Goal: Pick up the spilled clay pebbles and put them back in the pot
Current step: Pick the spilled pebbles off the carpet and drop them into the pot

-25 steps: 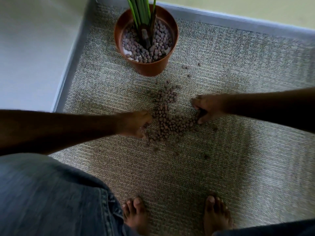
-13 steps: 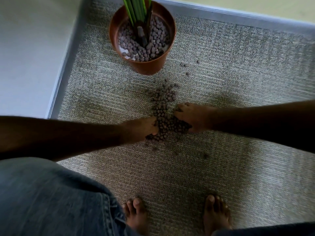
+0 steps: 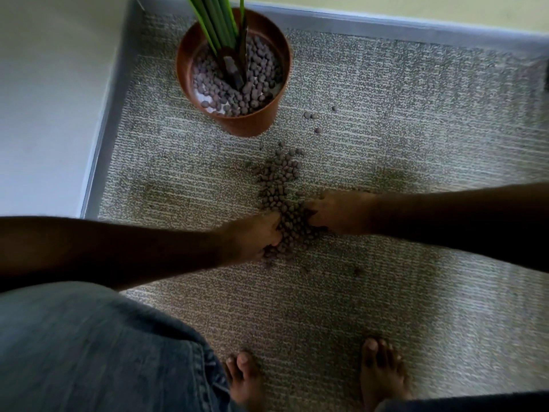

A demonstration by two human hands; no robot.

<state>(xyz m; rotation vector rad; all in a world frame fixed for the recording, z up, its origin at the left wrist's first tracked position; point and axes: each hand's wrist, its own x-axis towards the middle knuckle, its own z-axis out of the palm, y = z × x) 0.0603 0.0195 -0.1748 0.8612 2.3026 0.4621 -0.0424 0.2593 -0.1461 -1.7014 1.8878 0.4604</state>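
A terracotta pot (image 3: 252, 126) with a green plant and a layer of clay pebbles stands on the carpet at the top centre. Below and to its right lies a pile of spilled clay pebbles (image 3: 282, 182). My left hand (image 3: 252, 236) presses into the pile's lower left side, fingers curled into the pebbles. From the right, my right hand (image 3: 338, 212) cups the same heap, its fingertips buried in it. The two hands nearly meet around the lower part of the pile. A few stray pebbles (image 3: 310, 115) lie right of the pot.
Grey striped carpet (image 3: 416, 138) covers the floor, bounded by a grey skirting (image 3: 101, 150) on the left and along the top. My bare feet (image 3: 381, 379) stand at the bottom, and my jeans-clad knee (image 3: 89, 346) fills the lower left. Single pebbles (image 3: 356, 270) lie below the pile.
Both hands have swept inward from either side, pushing the spread pebbles into a tighter heap. The right hand moved left the most; the gap between the hands has closed.
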